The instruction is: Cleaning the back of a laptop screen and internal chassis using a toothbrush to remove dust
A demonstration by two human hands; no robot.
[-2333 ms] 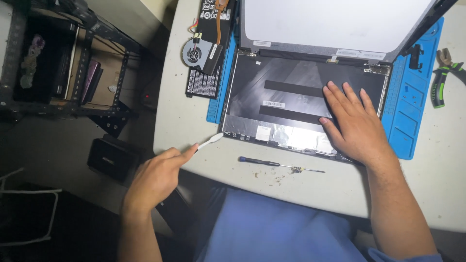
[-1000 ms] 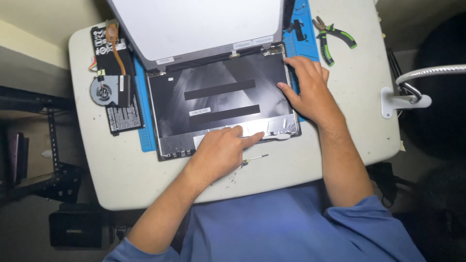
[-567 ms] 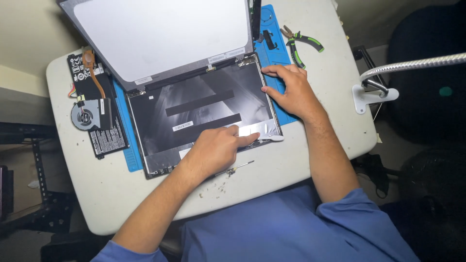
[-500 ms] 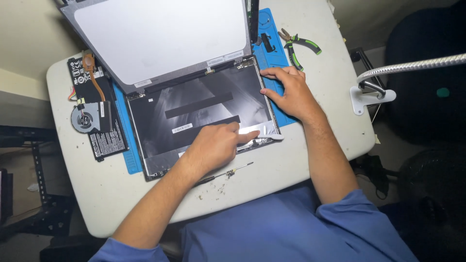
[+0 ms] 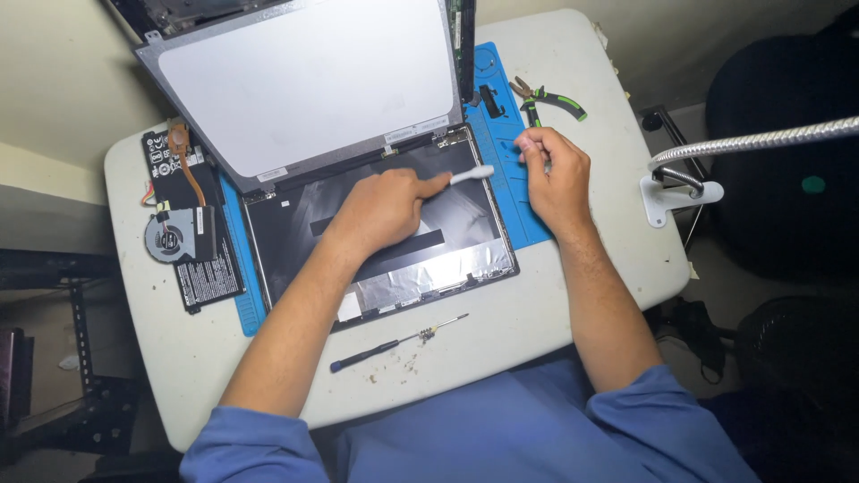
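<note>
Left hand: fingers closed in a pinch on a small white pry tool, its tip pointing toward the right hinge corner of the laptop lid shell. Right hand: fingers curled together over the blue work mat, apparently pinching a small part; what it holds cannot be told. The detached display panel leans at the rear of the shell. A black screwdriver lies loose on the white table in front. Pliers rest beyond the right hand; a cooling fan assembly lies at left. Judged step: prying work at the hinge corner. The next move calls for a shallow tool angle and light force against the edge
</note>
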